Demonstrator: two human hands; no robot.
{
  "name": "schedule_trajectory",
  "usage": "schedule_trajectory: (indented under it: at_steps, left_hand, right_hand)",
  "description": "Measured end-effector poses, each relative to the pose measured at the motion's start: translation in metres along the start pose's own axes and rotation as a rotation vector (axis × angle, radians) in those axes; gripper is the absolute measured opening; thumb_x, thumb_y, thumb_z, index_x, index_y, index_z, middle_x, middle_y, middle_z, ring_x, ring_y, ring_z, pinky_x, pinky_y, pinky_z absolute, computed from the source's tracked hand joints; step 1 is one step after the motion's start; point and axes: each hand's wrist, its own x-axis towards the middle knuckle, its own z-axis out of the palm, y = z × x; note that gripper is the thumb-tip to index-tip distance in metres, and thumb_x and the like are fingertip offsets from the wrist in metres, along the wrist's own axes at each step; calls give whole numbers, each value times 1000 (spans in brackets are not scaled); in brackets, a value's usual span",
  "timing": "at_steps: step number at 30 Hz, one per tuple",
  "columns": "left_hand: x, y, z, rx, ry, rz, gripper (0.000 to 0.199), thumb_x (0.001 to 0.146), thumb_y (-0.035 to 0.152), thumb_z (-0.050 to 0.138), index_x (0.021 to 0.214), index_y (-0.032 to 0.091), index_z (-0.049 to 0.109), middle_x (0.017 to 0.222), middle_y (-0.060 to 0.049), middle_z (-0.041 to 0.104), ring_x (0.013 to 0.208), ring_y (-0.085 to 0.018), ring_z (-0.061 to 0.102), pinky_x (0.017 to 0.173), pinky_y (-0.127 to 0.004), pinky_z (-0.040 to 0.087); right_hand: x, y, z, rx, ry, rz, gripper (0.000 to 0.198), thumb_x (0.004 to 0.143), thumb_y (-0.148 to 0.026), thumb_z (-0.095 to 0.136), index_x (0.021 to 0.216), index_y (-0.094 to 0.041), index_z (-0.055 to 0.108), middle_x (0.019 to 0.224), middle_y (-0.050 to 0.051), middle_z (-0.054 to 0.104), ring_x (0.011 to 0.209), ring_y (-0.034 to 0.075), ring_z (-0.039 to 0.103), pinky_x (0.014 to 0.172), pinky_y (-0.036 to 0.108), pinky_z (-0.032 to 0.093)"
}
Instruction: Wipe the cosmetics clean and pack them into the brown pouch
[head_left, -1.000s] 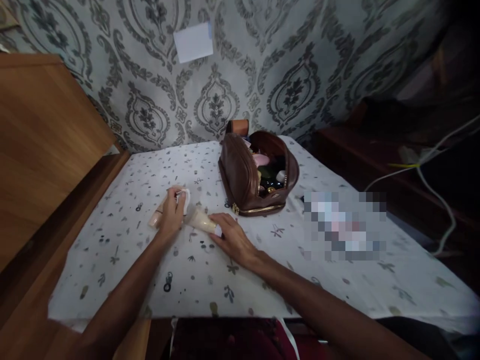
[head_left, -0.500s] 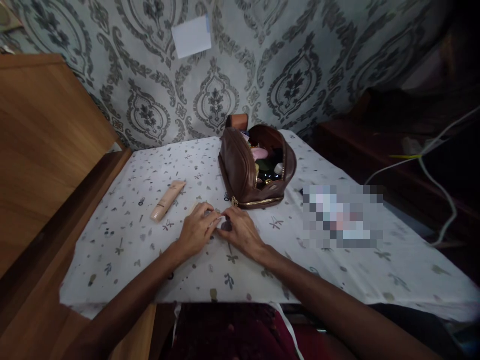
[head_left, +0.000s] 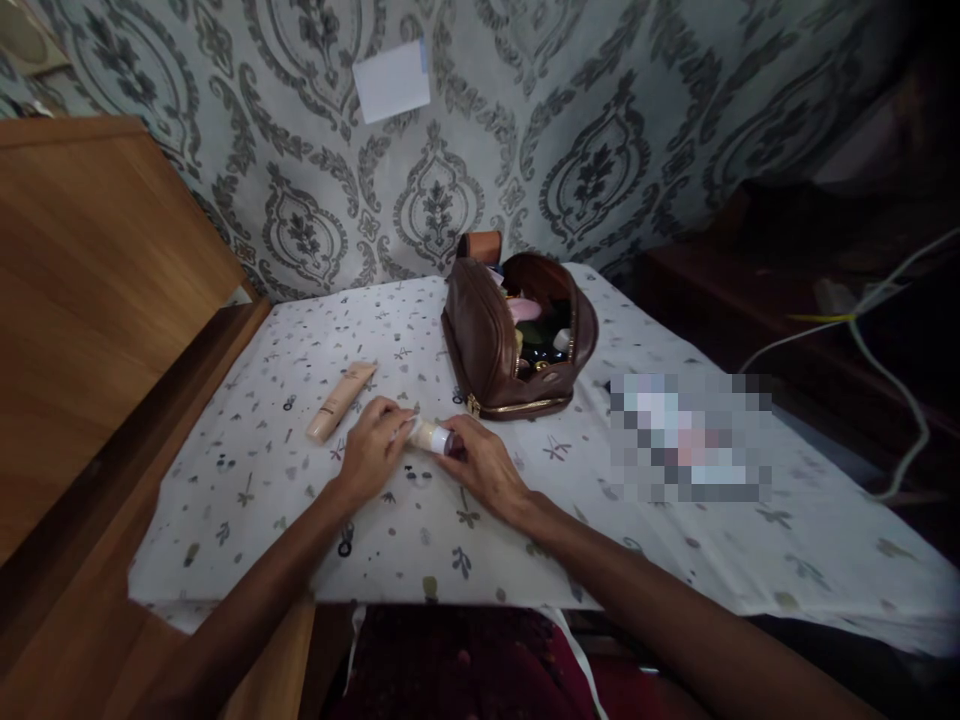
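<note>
Between my hands, just above or on the cloth in the head view, lies a small cosmetic bottle (head_left: 430, 436), pale yellow with a white band and a darker right end. My left hand (head_left: 373, 452) is closed around its left end, fingers bent. On the other end, the thumb and fingers of my right hand (head_left: 487, 468) pinch the darker part. Left of my left hand rests a beige squeeze tube (head_left: 341, 402). Behind my right hand stands a brown leather cosmetic bag (head_left: 480, 345), unzipped, with a pink item and several small things inside.
A white patterned cloth (head_left: 420, 340) covers the table. To the right is a blurred-out patch (head_left: 690, 435). A wooden panel (head_left: 112, 240) borders the left side. Patterned wallpaper with a white paper (head_left: 391, 82) rises behind. White cables (head_left: 919, 440) hang at the right.
My left hand has shifted a little left, away from my right hand. More of the small bottle now shows between them. The view has moved slightly.
</note>
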Motion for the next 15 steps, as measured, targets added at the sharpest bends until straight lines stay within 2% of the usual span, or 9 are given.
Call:
schedule_trajectory:
  at_steps: [3, 5, 10, 13, 15]
  left_hand:
    - [3, 22, 0, 45, -20, 152, 30, 100, 29, 41, 106, 19, 69, 98, -8, 59, 94, -21, 58, 78, -33, 50]
    - [7, 25, -3, 106, -19, 178, 30, 100, 29, 41, 101, 20, 69, 97, -8, 60, 93, -21, 57, 77, -33, 49]
    - [13, -2, -16, 231, 43, 51, 32, 99, 29, 41, 84, 18, 67, 89, -7, 60, 88, -21, 57, 78, -34, 47]
    - [10, -19, -22, 286, 66, -54, 29, 98, 29, 43, 85, 18, 67, 90, -7, 61, 88, -22, 57, 77, -35, 46]
    - [8, -23, -24, 325, 72, -71, 29, 98, 29, 43, 85, 18, 67, 90, -8, 61, 88, -23, 56, 75, -35, 45]
  right_hand:
    - [-1, -1, 0, 14, 9, -33, 25, 78, -7, 61, 100, -20, 58, 90, 2, 56, 73, 15, 54, 67, 26, 44]
    - [-2, -2, 0, 16, 16, -58, 25, 80, -6, 57, 100, -21, 58, 93, 3, 56, 75, 15, 55, 67, 26, 45]
    - [-4, -5, -1, 109, 5, -93, 30, 82, -7, 53, 108, -21, 59, 101, 5, 58, 81, 16, 57, 73, 28, 48]
    - [-3, -5, -1, 220, 21, -80, 34, 82, -8, 56, 112, -21, 60, 100, 6, 59, 83, 17, 58, 75, 31, 50]
    - [-2, -5, -1, 306, 34, -62, 33, 83, -14, 60, 115, -22, 61, 103, 6, 60, 86, 18, 59, 76, 32, 52]
